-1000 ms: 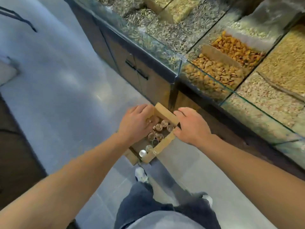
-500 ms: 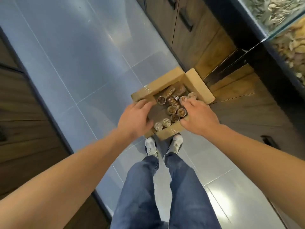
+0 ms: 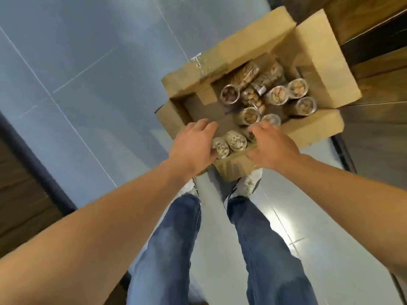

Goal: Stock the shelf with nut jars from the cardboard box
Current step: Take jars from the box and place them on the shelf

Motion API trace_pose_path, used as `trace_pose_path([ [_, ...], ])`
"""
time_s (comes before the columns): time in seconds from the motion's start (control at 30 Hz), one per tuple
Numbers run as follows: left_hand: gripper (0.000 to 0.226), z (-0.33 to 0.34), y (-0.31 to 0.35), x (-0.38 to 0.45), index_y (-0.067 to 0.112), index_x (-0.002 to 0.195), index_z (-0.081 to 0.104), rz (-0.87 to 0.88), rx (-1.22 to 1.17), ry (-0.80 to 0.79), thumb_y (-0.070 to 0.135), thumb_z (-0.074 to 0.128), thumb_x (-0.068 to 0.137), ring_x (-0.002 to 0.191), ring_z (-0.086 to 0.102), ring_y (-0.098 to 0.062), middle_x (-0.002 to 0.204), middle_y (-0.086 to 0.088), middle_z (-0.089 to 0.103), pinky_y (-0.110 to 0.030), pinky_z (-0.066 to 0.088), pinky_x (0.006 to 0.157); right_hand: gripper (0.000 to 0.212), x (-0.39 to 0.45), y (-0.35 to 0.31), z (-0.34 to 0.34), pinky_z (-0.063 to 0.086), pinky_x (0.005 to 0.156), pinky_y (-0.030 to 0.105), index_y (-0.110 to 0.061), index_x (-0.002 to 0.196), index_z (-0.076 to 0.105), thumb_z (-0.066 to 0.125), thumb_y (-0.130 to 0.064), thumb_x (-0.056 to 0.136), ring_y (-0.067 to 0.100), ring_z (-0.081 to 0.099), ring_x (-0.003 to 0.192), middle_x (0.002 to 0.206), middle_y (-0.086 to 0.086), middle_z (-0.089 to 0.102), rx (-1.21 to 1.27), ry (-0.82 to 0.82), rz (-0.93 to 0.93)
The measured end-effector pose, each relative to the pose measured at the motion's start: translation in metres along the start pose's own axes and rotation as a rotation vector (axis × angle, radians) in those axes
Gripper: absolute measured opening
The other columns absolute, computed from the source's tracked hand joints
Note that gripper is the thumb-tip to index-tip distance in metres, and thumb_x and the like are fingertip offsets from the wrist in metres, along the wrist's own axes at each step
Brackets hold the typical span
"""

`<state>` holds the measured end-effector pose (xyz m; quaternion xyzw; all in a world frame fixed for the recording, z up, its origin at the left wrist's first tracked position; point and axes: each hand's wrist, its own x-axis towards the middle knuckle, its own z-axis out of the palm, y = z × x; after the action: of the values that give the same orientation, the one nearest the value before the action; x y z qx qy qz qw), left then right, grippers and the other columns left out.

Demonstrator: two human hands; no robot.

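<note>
- One open brown cardboard box (image 3: 317, 62) sat on the glossy grey tiled floor (image 3: 77, 62), holding roughly ten clear round nut jars (image 3: 277, 95).
- Left hand (image 3: 193, 148) and right hand (image 3: 273, 146) hovered over its near edge, fingers loosely spread, gripping nothing.
- Dark wooden cabinets (image 3: 374, 14) stood beyond.

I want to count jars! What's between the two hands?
In the head view, two nut jars stand in the cardboard box between the left hand and right hand.

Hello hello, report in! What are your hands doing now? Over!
Left hand and right hand open over the cardboard box. Nut jars inside, none gripped yet. Nothing blocking.
</note>
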<state>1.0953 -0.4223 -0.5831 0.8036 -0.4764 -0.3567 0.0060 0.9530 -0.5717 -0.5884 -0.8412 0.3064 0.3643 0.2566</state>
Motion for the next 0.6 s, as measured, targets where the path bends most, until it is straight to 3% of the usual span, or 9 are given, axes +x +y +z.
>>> trace_pose_path([
  [0.4,0.065,0.118,-0.035,0.064,0.018,0.139,0.045,0.050,0.015,-0.011,0.038,0.069,0.082,0.117,0.052,-0.033,0.136,-0.008,0.052,-0.042,0.044,0.090,0.064,0.105,0.018,0.108,0.049,0.090,0.047,-0.017,0.137,0.044,0.071,-0.036,0.083,0.034,0.044,0.122,0.135,0.008,0.043,-0.065,0.024,0.078],
  [0.6,0.060,0.149,-0.034,0.083,0.021,0.135,0.047,0.032,0.024,-0.007,0.043,0.067,0.083,0.113,0.055,-0.030,0.131,-0.006,0.054,-0.040,0.045,0.088,0.070,0.134,0.009,0.132,0.045,0.075,0.042,-0.020,0.136,0.038,0.073,-0.046,0.080,0.036,0.053,0.112,0.128,0.007,0.039,-0.137,-0.062,0.168],
])
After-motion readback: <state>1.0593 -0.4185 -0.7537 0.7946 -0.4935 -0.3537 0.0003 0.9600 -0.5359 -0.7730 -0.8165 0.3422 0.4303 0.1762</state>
